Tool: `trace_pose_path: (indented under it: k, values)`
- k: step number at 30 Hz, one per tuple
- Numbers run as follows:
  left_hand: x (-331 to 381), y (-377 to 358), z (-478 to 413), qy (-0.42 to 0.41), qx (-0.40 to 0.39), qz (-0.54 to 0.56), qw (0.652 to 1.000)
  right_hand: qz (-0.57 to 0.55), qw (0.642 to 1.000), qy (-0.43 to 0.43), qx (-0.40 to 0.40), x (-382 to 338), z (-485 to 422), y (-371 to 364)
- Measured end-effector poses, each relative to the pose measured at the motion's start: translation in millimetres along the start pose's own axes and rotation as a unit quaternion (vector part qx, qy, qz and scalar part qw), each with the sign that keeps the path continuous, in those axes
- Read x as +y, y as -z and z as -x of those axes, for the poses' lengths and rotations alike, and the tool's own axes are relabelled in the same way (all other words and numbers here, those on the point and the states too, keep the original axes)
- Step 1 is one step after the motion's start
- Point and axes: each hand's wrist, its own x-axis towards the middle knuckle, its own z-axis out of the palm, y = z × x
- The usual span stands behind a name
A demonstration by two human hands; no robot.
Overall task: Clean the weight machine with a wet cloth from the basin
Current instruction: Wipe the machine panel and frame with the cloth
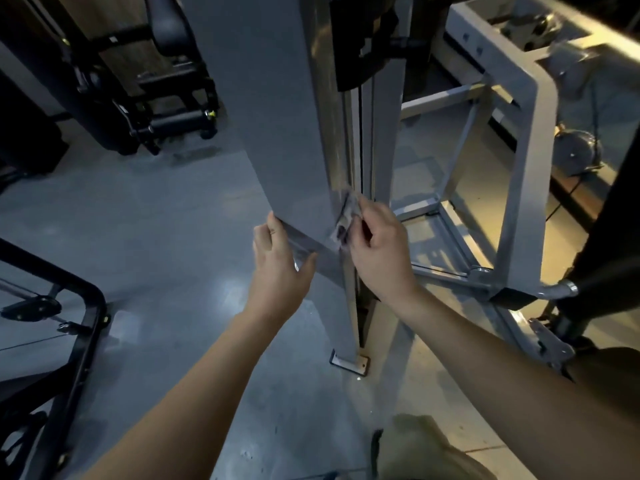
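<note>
Wiping the weight machine post (287,133) with my cloth (346,216).
My right hand (377,251) pinches it at the fingertips to rub the edge; my left hand (280,261), fingers spread, braces beside them.

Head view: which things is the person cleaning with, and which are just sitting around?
For the job:
cloth, pinched in the right hand
grey machine column, touched by the left hand

Just sitting around:
black bench at the back
black frame near the person
</note>
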Motion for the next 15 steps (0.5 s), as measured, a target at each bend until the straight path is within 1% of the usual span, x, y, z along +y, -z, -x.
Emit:
trace_pose_path:
  k: [1, 4, 6, 7, 9, 12, 13, 15]
  values:
    - [-1.5, 1.7, 0.1, -0.009, -0.009, -0.005, 1.000, -0.007, 1.000, -0.011, 0.000, 4.0, 9.2, -4.1]
    - [-2.3, 10.4, -1.3, -0.006, -0.032, -0.010, 0.999, -0.016, 0.998, -0.054, -0.039, 20.6, 37.0, -18.1]
    - [2.2, 18.9, 0.7, 0.001, -0.050, 0.001, 0.999, -0.059, 0.991, -0.094, -0.076, 23.6, 43.5, -17.5]
    - [5.4, 23.7, 2.2, 0.002, -0.054, 0.001, 0.999, -0.076, 0.988, -0.098, -0.093, 22.8, 42.7, -13.9]
    - [12.1, 30.3, 4.5, 0.014, -0.052, -0.007, 0.999, -0.103, 0.982, -0.079, -0.134, 23.4, 36.9, -3.0]
    - [26.5, 27.8, 7.8, 0.054, -0.020, 0.004, 0.998, -0.137, 0.970, -0.046, -0.195, 35.2, 27.0, 9.2]
    - [32.5, 25.7, 8.7, 0.069, -0.006, 0.018, 0.997, -0.131, 0.970, -0.026, -0.202, 40.4, 23.5, 10.4]
    - [42.2, 22.2, 10.7, 0.102, 0.017, 0.043, 0.994, -0.116, 0.976, 0.021, -0.185, 51.1, 16.1, 10.3]
